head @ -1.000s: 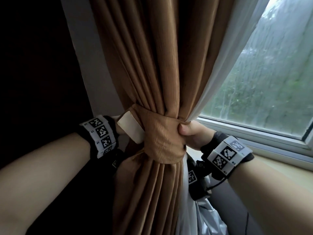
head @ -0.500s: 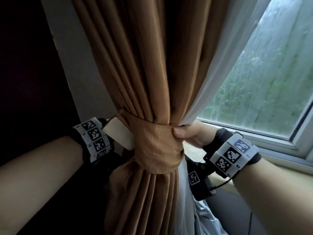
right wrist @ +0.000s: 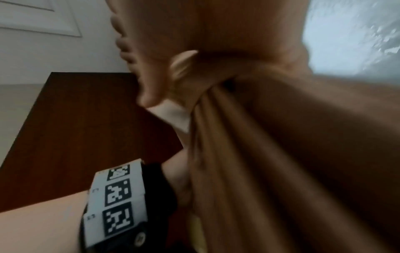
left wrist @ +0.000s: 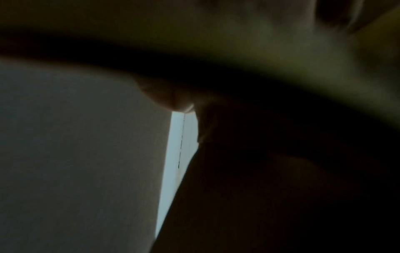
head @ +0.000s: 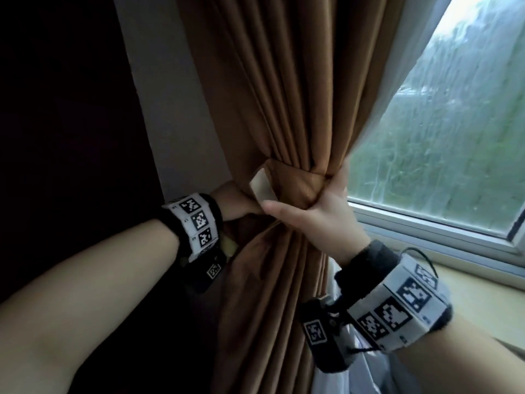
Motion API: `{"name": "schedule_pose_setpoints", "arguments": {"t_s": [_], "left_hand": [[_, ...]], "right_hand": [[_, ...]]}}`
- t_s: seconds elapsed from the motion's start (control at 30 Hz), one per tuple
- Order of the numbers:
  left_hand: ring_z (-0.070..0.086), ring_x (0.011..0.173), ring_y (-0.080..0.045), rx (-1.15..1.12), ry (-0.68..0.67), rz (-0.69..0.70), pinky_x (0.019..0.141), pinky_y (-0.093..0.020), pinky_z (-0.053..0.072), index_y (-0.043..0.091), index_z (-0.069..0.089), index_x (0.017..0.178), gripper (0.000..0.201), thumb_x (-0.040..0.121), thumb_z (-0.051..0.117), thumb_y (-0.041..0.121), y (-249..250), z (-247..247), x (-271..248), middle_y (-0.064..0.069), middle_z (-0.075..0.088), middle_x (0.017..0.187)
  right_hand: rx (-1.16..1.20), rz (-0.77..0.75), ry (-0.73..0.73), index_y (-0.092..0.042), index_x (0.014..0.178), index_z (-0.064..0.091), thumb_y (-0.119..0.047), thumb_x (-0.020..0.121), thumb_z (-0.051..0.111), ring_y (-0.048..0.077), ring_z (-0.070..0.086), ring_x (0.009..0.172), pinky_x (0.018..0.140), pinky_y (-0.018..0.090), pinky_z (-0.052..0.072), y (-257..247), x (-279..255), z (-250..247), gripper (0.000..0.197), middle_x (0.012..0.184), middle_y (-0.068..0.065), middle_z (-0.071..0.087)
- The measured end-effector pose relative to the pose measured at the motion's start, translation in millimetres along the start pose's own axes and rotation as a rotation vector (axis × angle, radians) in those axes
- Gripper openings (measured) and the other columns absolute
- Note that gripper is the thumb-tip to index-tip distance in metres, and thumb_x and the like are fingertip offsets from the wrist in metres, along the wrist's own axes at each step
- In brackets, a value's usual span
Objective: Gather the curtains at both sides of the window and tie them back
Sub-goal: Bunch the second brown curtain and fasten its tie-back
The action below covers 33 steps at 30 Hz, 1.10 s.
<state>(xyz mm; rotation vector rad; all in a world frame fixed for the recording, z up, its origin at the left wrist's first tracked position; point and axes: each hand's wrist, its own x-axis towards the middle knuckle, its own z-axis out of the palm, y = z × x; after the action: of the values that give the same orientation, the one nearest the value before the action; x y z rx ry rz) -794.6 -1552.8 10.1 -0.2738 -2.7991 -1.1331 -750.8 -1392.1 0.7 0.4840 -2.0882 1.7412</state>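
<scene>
Brown curtain [head: 284, 89] bunched between left hand [head: 235, 201] and right hand [head: 321, 214].

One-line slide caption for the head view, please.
Both hands, left and right, grip the tieback band around the gathered brown curtain beside the window.

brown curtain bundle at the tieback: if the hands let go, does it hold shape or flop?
Likely floppy: the brown curtain hangs in soft folds and pinches narrow under the tieback band. Probably stays gathered only while the band holds; the right hand grips it there, and the left hand holds behind. The sheer white curtain looks lighter and may slip out.
</scene>
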Motion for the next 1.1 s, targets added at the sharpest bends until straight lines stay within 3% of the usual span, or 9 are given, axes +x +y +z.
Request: {"name": "schedule_pose_setpoints", "arguments": {"t_s": [0.07,0.17,0.27,0.4,0.47,0.53,0.63,0.97,1.1], "left_hand": [[0.049,0.124,-0.018,-0.048,-0.046,0.112,0.108,-0.031,0.038,0.012,0.05,0.13,0.073,0.067,0.071,0.041,-6.4,0.3,2.6,-0.004,0.053,0.134],[0.047,0.11,-0.004,-0.151,-0.065,0.032,0.086,-0.01,0.038,0.018,0.05,0.128,0.057,0.077,0.074,0.018,-7.7,-2.7,-8.1,0.012,0.05,0.116],[0.049,0.116,-0.006,-0.153,-0.106,0.035,0.1,-0.017,0.034,0.019,0.05,0.13,0.064,0.073,0.078,0.022,-6.1,-17.9,-21.8,0.012,0.054,0.121],[0.048,0.124,-0.017,0.052,-0.197,-0.047,0.111,-0.035,0.035,0.009,0.026,0.141,0.113,0.05,0.075,0.054,-23.8,-36.0,-30.2,-0.001,0.05,0.134],[0.052,0.115,-0.021,0.055,-0.105,-0.064,0.104,-0.035,0.042,0.008,0.023,0.137,0.092,0.068,0.078,0.032,-25.8,-43.1,-35.2,-0.007,0.053,0.126],[0.058,0.087,-0.021,-0.07,-0.003,-0.035,0.075,-0.024,0.052,0.016,0.035,0.116,0.05,0.08,0.069,0.008,-24.5,-52.3,-38.4,-0.009,0.058,0.103],[0.04,0.047,-0.008,-0.198,0.073,0.025,0.033,-0.012,0.026,0.021,0.041,0.077,0.029,0.086,0.059,-0.001,-6.3,-60.4,-46.2,-0.006,0.046,0.068],[0.034,0.024,-0.002,-0.48,0.172,-0.255,0.026,-0.009,0.023,0.011,0.059,0.067,0.03,0.087,0.046,-0.008,34.8,-59.2,-33.5,0.005,0.046,0.033],[0.033,0.022,-0.002,-0.56,0.204,-0.299,0.026,-0.009,0.022,0.01,0.057,0.069,0.032,0.089,0.041,-0.008,39.4,-51.5,-36.1,-0.002,0.046,0.059]], "right_hand": [[-0.087,0.029,0.161,-0.028,0.137,0.015,-0.052,0.047,0.083,0.011,0.04,0.12,0.099,0.025,0.036,-1.9,6.1,10.5,0.116,0.128,-0.003,0.036],[-0.139,0.121,0.234,-0.024,0.143,0.008,-0.046,0.057,0.081,0.022,0.046,0.119,0.098,0.03,0.041,-6.2,16.1,16.1,0.115,0.132,0.006,0.036],[-0.181,0.162,0.296,-0.021,0.137,0.018,-0.049,0.055,0.079,0.027,0.057,0.108,0.093,0.041,0.049,-0.1,26.0,16.3,0.105,0.124,0.008,0.048],[-0.228,0.178,0.337,-0.017,0.13,0.024,-0.046,0.059,0.077,0.029,0.061,0.1,0.088,0.041,0.05,3.7,34.9,17.7,0.094,0.114,0.007,0.056],[-0.265,0.167,0.347,-0.016,0.128,0.025,-0.045,0.062,0.076,0.03,0.06,0.1,0.088,0.04,0.049,4.9,36.2,18.0,0.089,0.113,0.007,0.056],[-0.297,0.145,0.361,-0.015,0.128,0.024,-0.047,0.064,0.074,0.032,0.059,0.101,0.086,0.039,0.048,5.0,33.8,20.7,0.087,0.115,0.008,0.054],[-0.352,0.114,0.378,-0.015,0.13,0.021,-0.05,0.065,0.071,0.034,0.058,0.103,0.085,0.04,0.047,6.7,31.5,27.5,0.089,0.122,0.01,0.051],[-0.403,0.023,0.32,-0.016,0.137,0.016,-0.048,0.065,0.072,0.036,0.052,0.111,0.089,0.039,0.043,8.7,19.9,29.4,0.097,0.132,0.008,0.032],[-0.493,-0.137,0.316,-0.017,0.142,0.005,-0.045,0.064,0.074,0.03,0.028,0.133,0.11,0.042,0.025,5.8,9.2,30.2,0.108,0.147,0.009,0.013]]}}
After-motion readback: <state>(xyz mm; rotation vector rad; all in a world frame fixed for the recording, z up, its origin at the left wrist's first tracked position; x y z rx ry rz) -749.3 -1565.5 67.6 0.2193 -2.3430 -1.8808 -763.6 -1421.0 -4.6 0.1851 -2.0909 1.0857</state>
